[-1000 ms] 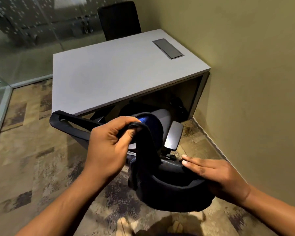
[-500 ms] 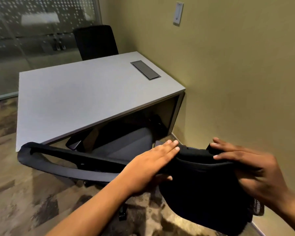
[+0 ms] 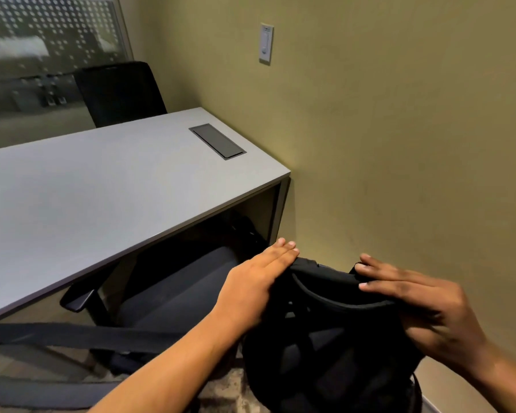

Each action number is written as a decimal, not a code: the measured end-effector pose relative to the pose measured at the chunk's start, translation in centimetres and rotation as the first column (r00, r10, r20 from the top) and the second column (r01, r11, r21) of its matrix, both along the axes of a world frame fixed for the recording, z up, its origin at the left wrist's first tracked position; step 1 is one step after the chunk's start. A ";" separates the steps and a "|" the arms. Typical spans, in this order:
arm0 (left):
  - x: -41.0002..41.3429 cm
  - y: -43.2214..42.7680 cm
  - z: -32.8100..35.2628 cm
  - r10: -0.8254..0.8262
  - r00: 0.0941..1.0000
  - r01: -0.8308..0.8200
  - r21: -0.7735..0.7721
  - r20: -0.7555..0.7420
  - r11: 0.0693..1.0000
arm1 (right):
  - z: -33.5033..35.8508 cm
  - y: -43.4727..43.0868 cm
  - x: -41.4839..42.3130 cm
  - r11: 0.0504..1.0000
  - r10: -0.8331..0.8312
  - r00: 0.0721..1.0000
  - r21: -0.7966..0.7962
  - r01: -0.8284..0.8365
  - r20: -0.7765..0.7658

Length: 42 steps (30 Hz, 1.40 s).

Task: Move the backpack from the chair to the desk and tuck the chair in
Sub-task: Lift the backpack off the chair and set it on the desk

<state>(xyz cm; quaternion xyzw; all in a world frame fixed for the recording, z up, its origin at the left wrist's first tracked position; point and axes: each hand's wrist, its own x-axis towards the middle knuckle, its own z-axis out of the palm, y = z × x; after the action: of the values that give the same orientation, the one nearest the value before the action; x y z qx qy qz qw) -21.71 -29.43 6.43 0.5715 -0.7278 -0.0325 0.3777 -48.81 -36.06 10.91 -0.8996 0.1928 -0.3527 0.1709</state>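
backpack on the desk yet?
No, the backpack is held by both hands, left hand and right hand, below and beside the desk.

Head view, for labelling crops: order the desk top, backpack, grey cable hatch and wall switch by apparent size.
1. desk top
2. backpack, though it is nearest the camera, so it looks inflated
3. cable hatch
4. wall switch

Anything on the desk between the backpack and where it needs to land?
Nothing visible. The black fabric backpack is held by the left hand and right hand below the near right corner of the grey desk; its top shows only a flush dark cable hatch farther back.
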 end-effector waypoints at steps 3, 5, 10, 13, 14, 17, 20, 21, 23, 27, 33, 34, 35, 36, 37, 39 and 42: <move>-0.7 -1.7 -0.5 0.020 0.998 -0.019 0.014 -0.053 1.000 | -0.1 -2.4 0.3 1.000 0.008 1.000 0.026 -0.007 -0.009; -1.5 -3.0 -0.4 0.047 0.999 -0.046 0.023 -0.024 0.999 | -0.6 -4.8 -0.9 0.995 0.092 0.996 0.037 -0.091 -0.001; -2.9 -6.4 -0.5 0.096 0.995 -0.096 0.007 -0.004 0.995 | -1.2 -10.9 -2.7 0.973 0.220 0.975 0.066 -0.221 0.018; -4.6 -9.0 0.0 0.160 0.987 -0.161 -0.033 -0.028 0.986 | -0.8 -14.9 -4.0 0.955 0.286 0.958 0.074 -0.287 0.024; -5.1 -9.9 0.3 0.178 0.984 -0.179 -0.046 -0.022 0.983 | -0.7 -16.2 -4.3 0.953 0.299 0.954 0.052 -0.300 0.028; -5.8 -12.6 1.0 0.223 0.975 -0.224 -0.054 -0.017 0.973 | -0.3 -19.9 -4.6 0.944 0.329 0.944 0.001 -0.329 0.032; -5.7 -15.7 1.8 0.261 0.965 -0.262 -0.041 -0.036 0.964 | 0.5 -23.7 -3.9 0.937 0.345 0.938 -0.048 -0.345 0.003; -5.5 -16.8 1.9 0.271 0.961 -0.273 -0.038 -0.053 0.961 | 0.8 -25.0 -3.7 0.935 0.350 0.937 -0.057 -0.350 0.002; -5.1 -19.0 2.4 0.292 0.955 -0.294 -0.039 -0.058 0.955 | 1.4 -27.4 -2.9 0.933 0.355 0.935 -0.071 -0.354 0.011; -3.6 -23.8 3.1 0.360 0.932 -0.361 -0.034 -0.032 0.932 | 2.2 -32.6 -0.8 0.934 0.348 0.937 -0.076 -0.348 -0.009; 0.5 -30.6 3.3 0.336 0.942 -0.334 -0.071 0.021 0.940 | 2.6 -39.7 3.3 0.944 0.318 0.948 -0.095 -0.317 -0.009; 1.3 -31.8 3.4 0.334 0.942 -0.332 -0.082 0.014 0.940 | 2.6 -40.8 4.0 0.946 0.310 0.951 -0.097 -0.309 -0.009; 2.0 -32.8 3.5 0.333 0.943 -0.331 -0.093 0.011 0.939 | 2.7 -41.8 4.7 0.947 0.307 0.952 -0.097 -0.306 -0.010; 2.7 -33.7 3.5 0.329 0.944 -0.327 -0.100 0.006 0.940 | 2.7 -42.7 5.3 0.946 0.309 0.951 -0.101 -0.308 -0.010; 3.4 -34.5 3.6 0.320 0.947 -0.318 -0.104 0.001 0.942 | 2.7 -43.5 5.9 0.944 0.312 0.950 -0.110 -0.310 0.000; 4.8 -36.0 3.9 0.298 0.955 -0.296 -0.109 0.001 0.949 | 2.9 -44.8 7.2 0.942 0.315 0.949 -0.129 -0.311 0.012; 6.7 -38.7 4.7 0.310 0.951 -0.308 -0.114 -0.003 0.944 | 3.4 -47.0 9.0 0.941 0.312 0.950 -0.146 -0.306 0.019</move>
<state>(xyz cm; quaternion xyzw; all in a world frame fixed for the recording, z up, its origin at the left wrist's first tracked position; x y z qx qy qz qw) -15.01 -68.12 11.09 0.6565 -0.6328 0.0726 0.4042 -39.81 -83.02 14.29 -0.9209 0.0204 -0.3529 0.1640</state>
